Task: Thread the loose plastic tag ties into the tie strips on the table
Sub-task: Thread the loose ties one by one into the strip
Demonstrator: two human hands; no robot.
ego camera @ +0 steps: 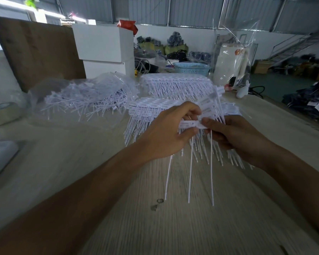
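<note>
My left hand [166,129] and right hand [236,137] both pinch the tie strip [191,124]; I'm probably mid-threading, and next must aim a tail through its hole.

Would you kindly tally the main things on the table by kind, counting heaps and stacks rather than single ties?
Bagged heap of loose ties: 1
Stacks of tie strips: 2
Tie strip held in both hands: 1
Tape roll: 1
Blue basket: 1
Total: 6
</note>
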